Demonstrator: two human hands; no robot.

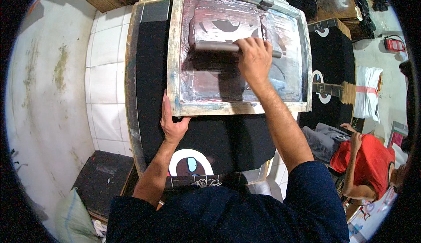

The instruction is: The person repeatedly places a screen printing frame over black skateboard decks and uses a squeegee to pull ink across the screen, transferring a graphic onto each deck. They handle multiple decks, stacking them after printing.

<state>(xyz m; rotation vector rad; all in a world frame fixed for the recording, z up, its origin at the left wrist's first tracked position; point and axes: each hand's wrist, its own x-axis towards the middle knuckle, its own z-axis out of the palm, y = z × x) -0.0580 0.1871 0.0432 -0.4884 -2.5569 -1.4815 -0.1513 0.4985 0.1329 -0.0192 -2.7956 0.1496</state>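
The wearer's shirt [228, 219] is nearest. Right hand [255, 61]: grip clamped on squeegee [215, 46], mid-mesh [285, 28]. Left hand [174, 128]: grip spread at frame [219, 108] corner. Stroke appears partly done; remainder is left.

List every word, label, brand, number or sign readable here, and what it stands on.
No readable text.
Screen mesh: dark shapes, no legible lettering.
Eye print on black cloth: none visible.
Red object, far right: any marking too small.
Pale surface, lower right: too blurred.
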